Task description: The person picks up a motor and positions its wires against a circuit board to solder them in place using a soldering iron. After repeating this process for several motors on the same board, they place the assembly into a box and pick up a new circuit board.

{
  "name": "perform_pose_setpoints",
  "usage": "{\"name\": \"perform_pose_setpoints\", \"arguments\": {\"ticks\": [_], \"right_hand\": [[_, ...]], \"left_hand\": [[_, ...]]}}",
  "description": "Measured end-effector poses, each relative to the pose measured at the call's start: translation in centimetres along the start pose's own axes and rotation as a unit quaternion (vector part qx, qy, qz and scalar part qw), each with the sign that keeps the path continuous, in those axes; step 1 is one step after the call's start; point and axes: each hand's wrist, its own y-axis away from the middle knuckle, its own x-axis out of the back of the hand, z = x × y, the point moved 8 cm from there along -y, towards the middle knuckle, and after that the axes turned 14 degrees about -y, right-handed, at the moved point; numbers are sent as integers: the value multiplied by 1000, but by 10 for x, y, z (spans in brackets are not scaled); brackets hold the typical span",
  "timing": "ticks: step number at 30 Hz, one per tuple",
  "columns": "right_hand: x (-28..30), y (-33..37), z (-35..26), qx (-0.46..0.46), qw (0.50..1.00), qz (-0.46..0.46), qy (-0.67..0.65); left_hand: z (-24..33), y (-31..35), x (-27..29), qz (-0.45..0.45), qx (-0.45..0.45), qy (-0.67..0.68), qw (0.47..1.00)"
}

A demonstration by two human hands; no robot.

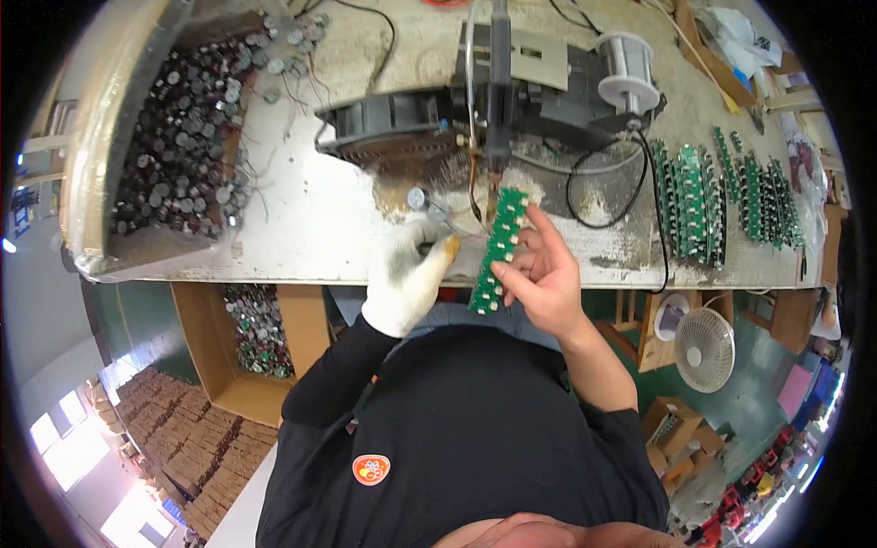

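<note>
My right hand point(546, 274), bare, grips a long green circuit board strip point(502, 239) between thumb and fingers. The strip stands tilted, with small pale parts in a row along it. Its upper end is close under the tip of a dark upright soldering tool point(499, 100). On the left, my left hand point(406, 274) wears a white glove with a yellowed fingertip. Its thumb and finger are pinched together beside the strip; what they hold is too small to make out. A small round silver motor point(417, 198) with thin wires lies just beyond the glove.
A black blower fan point(388, 123) and a solder wire spool point(627, 68) stand behind my hands. At left, a plastic-lined box point(96, 196) holds many small round motors. Green board strips point(694, 205) lie at right. Below the table are a cardboard box point(251, 397) and a white fan point(704, 350).
</note>
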Motion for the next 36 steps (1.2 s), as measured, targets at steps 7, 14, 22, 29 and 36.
{"name": "perform_pose_setpoints", "arguments": {"ticks": [7, 14, 22, 29, 36], "right_hand": [[12, -5, -7, 0, 998, 36, -46], [10, -8, -13, 11, 1000, -1, -6], [8, -13, -8, -12, 999, -2, -44], [11, -9, -7, -13, 999, 21, -45], [12, -14, -8, -18, 999, 2, -42]], "left_hand": [[-13, 1, 62, 203, -120, -105, 966], [-37, -68, 162, 320, -35, -288, 902], [-18, -149, 199, 286, -39, -510, 810], [-13, -138, 198, 247, -84, -540, 800], [-41, -49, 174, 169, 58, -23, 984]]}}
